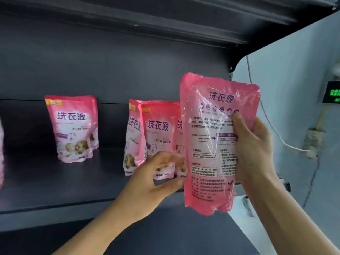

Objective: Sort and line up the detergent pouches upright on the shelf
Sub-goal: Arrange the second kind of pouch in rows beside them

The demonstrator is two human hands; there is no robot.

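The right hand (254,148) grips a pink pouch (211,144) by its right edge, thumb across the printed back, fingers hidden behind it. This held pouch hangs upright in the air in front of the shelf's right end, its back panel of small text facing the camera, its top seal uppermost and its bottom edge below the level of the shelf lip.

The left hand (156,179) reaches in at the foot of the right group (158,138), fingers curled round the lower part of the front pouch there and thumb stretched toward the held pouch. Motion blur hides just how firmly it grasps.

The right group stands upright on the dark shelf (55,181): one pouch in front facing forward, one behind it to the left turned partly sideways, and the edge of another showing on the right, mostly covered by the held pouch. They touch or overlap one another.

Well apart to the left stands the left group (73,127), a front pouch upright and facing forward with another close behind it, only its right edge visible. At the far left border a sliver of pink packaging (1,153) shows, too cut off to tell more.

To the right of the shelving, a pale wall (294,89) carries a white cable (272,126) and a small green-lit display (333,92).
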